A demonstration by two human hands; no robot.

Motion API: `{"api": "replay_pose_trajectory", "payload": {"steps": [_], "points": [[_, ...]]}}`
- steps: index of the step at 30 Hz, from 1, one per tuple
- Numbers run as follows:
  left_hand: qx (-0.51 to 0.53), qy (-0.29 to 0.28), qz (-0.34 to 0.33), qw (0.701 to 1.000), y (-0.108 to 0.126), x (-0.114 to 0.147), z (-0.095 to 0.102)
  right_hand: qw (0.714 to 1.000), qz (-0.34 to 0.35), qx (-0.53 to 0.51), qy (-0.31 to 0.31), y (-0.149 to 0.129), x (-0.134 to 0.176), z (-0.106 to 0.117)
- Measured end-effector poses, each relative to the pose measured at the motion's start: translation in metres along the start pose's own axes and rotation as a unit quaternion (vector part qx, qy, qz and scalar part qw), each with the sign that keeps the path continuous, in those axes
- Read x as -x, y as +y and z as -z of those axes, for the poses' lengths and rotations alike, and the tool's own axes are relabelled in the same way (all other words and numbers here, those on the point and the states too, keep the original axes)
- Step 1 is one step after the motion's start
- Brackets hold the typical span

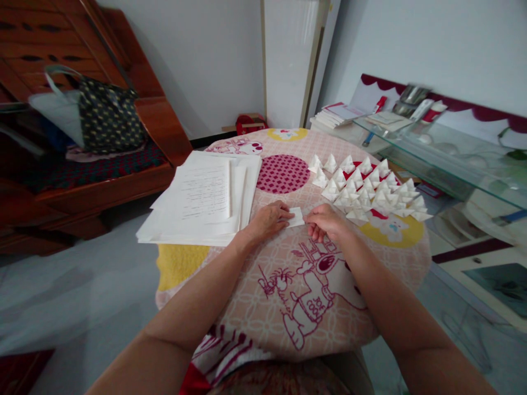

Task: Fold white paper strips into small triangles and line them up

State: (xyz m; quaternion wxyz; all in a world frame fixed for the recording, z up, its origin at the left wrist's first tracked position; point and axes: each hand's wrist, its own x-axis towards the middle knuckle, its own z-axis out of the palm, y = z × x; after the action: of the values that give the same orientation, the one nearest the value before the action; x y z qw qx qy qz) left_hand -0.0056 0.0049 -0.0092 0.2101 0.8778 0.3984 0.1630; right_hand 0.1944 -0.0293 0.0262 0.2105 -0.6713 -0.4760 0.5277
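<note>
a cloth-covered surface point(251, 315) carries the work. on its left side lies a stack of printed sheets point(201, 192), its near right corner close beside the left forearm. on the right side, rows of folded white paper pieces point(382, 198) stand crowded over a red patch point(379, 214), the nearest just beyond the right hand point(326, 222). a glass shelf point(453, 156) adjoins the far right; a wooden bench point(160, 129) bearing a dark patterned bag point(109, 115) stands apart at left. a small white paper slip point(295, 218) lies between the two hands. the left hand point(272, 220) covers its left end; whether those fingers clamp or merely press cannot be told. the right fingers are pinched together on its right edge.
</note>
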Motion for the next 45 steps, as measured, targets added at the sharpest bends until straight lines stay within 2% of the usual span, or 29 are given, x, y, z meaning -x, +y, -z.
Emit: {"api": "replay_pose_trajectory", "payload": {"steps": [3, 8, 11, 19, 23, 28, 31, 34, 39, 42, 45], "points": [[-0.004, 0.003, 0.000, 1.000, 0.000, 0.000, -0.001, 0.995, 0.065, 0.030, 0.072, 0.004, -0.006, -0.004], [0.002, 0.001, 0.001, 1.000, 0.002, 0.001, -0.001, 0.962, 0.160, 0.184, 0.121, 0.008, -0.016, -0.015], [-0.002, 0.009, 0.003, 1.000, 0.002, 0.001, -0.002, 0.951, 0.156, 0.232, 0.134, 0.007, -0.016, -0.017], [-0.014, 0.009, 0.005, 1.000, 0.003, 0.001, -0.002, 0.938, 0.151, 0.274, 0.148, 0.003, -0.009, -0.020], [-0.004, 0.011, 0.005, 1.000, 0.003, 0.002, -0.002, 0.950, 0.145, 0.247, 0.122, 0.008, -0.017, -0.012], [-0.003, 0.009, 0.003, 1.000, 0.002, 0.001, -0.002, 0.978, 0.068, 0.168, 0.099, 0.016, -0.020, -0.002], [-0.001, 0.004, 0.008, 1.000, 0.003, 0.000, -0.001, 0.987, 0.051, 0.119, 0.097, 0.015, -0.014, -0.001], [0.006, 0.001, 0.013, 1.000, 0.004, 0.000, 0.000, 0.988, 0.069, 0.099, 0.097, 0.013, -0.010, -0.004], [0.022, 0.037, 0.045, 0.998, 0.009, 0.000, -0.005, 0.944, 0.154, 0.244, 0.159, 0.013, -0.012, -0.011], [0.023, 0.064, 0.057, 0.996, 0.012, 0.000, -0.010, 0.940, 0.149, 0.266, 0.156, 0.012, -0.013, -0.013], [0.035, 0.059, 0.057, 0.996, 0.012, 0.000, -0.010, 0.942, 0.147, 0.258, 0.154, 0.012, -0.012, -0.012]]}}
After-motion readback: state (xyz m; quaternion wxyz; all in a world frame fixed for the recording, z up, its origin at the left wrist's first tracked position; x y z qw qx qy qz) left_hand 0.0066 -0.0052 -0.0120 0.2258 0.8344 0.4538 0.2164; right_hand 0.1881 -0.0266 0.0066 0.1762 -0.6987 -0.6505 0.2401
